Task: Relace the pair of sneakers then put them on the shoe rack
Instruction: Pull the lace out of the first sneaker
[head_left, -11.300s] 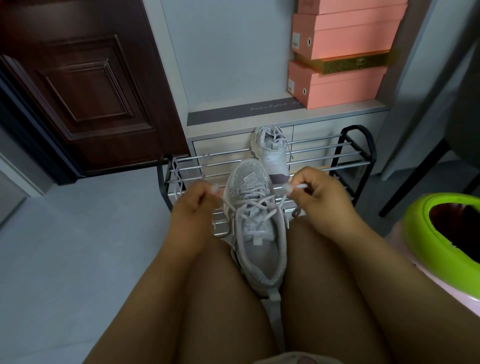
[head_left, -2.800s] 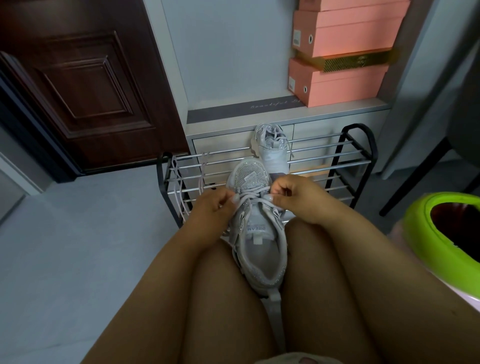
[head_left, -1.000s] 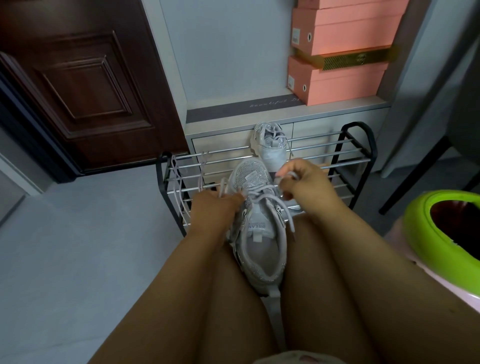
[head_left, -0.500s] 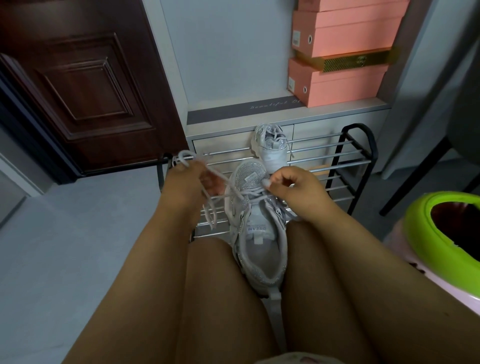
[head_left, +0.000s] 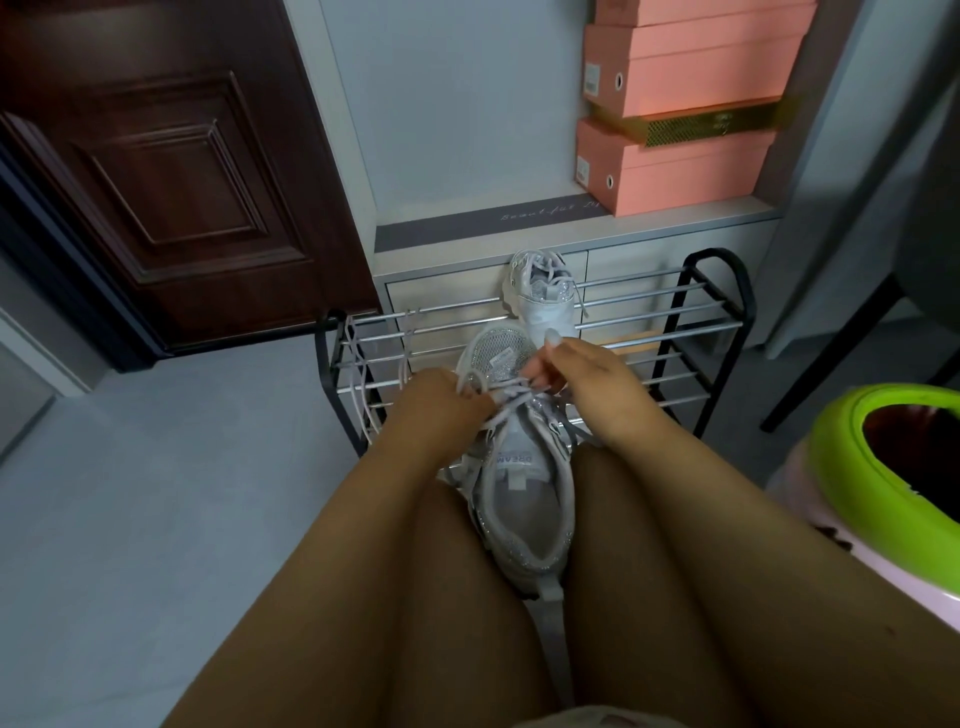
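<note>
Between the person's bare thighs sits a pale glittery sneaker (head_left: 524, 488), toe pointing away toward the shoe rack (head_left: 691, 332), its open mouth and tongue label facing up. Both hands are at the upper eyelets. The left hand (head_left: 441, 410) has its fingers curled down over the lace (head_left: 511, 397) at the left side of the shoe, gripping it close to the tongue. The right hand (head_left: 587, 379) pinches the lace between thumb and fingertips just above the crossing, with one finger raised and its nail toward the toe cap.

Half a second ago the left hand was lifted out to the left, near the corner of the rack, drawing a long length of lace taut away from the shoe; now it has come back in and down, and that length lies gathered against the eyelets. The right hand has moved slightly forward over the toe. The sneaker itself sits where it did.

The second sneaker (head_left: 543, 296) stands on the top tier of the rack, toe toward the person, directly beyond the first. A loose lace (head_left: 358, 384) hangs over the bars at the left end of the rack. Behind are stacked pink shoeboxes (head_left: 680, 156) on a grey cabinet (head_left: 649, 234), a dark wooden door (head_left: 156, 166) at left, and a green-rimmed bin (head_left: 872, 467) at right.
</note>
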